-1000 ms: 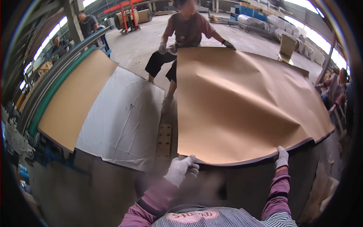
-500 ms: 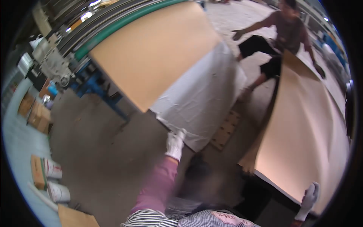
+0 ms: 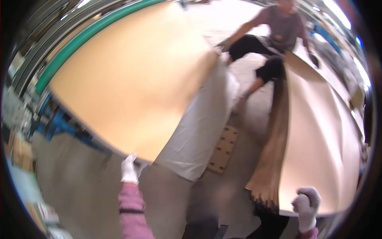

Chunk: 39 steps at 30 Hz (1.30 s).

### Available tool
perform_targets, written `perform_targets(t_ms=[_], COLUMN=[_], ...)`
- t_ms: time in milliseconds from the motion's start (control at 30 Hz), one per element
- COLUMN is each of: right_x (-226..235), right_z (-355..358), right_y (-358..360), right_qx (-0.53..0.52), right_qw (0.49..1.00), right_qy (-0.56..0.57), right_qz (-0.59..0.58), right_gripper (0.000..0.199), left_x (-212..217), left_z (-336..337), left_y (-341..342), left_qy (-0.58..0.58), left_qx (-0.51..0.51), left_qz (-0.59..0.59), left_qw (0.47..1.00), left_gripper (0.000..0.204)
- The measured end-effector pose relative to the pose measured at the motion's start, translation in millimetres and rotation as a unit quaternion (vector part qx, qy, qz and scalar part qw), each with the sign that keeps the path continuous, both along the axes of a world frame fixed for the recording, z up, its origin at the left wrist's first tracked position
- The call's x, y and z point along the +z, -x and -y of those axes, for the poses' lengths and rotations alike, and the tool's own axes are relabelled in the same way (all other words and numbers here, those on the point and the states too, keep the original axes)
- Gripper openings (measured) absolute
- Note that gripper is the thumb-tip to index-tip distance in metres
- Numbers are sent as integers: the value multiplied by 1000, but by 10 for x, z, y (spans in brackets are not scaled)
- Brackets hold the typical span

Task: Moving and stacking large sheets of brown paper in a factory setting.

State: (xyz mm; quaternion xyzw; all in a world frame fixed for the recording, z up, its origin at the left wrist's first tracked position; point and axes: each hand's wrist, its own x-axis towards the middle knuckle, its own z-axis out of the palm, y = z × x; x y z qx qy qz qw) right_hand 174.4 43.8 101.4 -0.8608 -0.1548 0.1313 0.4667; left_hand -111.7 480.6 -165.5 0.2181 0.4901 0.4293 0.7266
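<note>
A large tan sheet (image 3: pixel 123 91) slopes down from the machine at the left, its far part by a green roller. My left hand (image 3: pixel 129 169), in a white glove, grips its near edge close to the corner. Beneath that sheet hangs a grey, wrinkled sheet (image 3: pixel 195 127). My right hand (image 3: pixel 307 205), also gloved, is closed with curled fingers at the front edge of a curved stack of tan sheets (image 3: pixel 318 139) on the right. Whether anything is in those fingers is hidden.
A co-worker (image 3: pixel 278 32) squats at the far side, one hand at the tan sheet's far corner, the other by the stack. The green roller (image 3: pixel 79 40) runs along the machine. A board with holes (image 3: pixel 223 149) lies on the floor. Boxes (image 3: pixel 22 153) stand at the left.
My left hand has moved left, from the grey sheet to the tan sheet's edge. The tan sheet reaches nearer. My right hand's fingers have curled. The co-worker's hand is now at the sheet.
</note>
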Motion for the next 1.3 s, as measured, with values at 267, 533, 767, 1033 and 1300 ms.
perform_targets(t_ms=[267,533,767,1033,1300], right_x=[-513,-212,37,491,-40], right_z=[429,849,933,960,1172], right_y=[-675,-371,310,808,555], right_qx=[107,99,306,330,23], right_qw=[931,994,913,892,894], right_qy=[294,-51,-216,-286,-398], right_qz=[189,7,-159,-117,-205], right_gripper=[39,45,49,58,26], left_x=[2343,3619,4045,2721,2313], left_z=[896,2301,2947,3767,3835], left_y=[-571,-1401,-1132,-1390,-1328], left_qy=[-142,-152,-214,-376,-157], left_qx=[-220,-248,-362,-292,-401], left_qz=[39,164,272,33,73], left_qw=[964,943,866,879,899], left_gripper=[27,30,32,34,40])
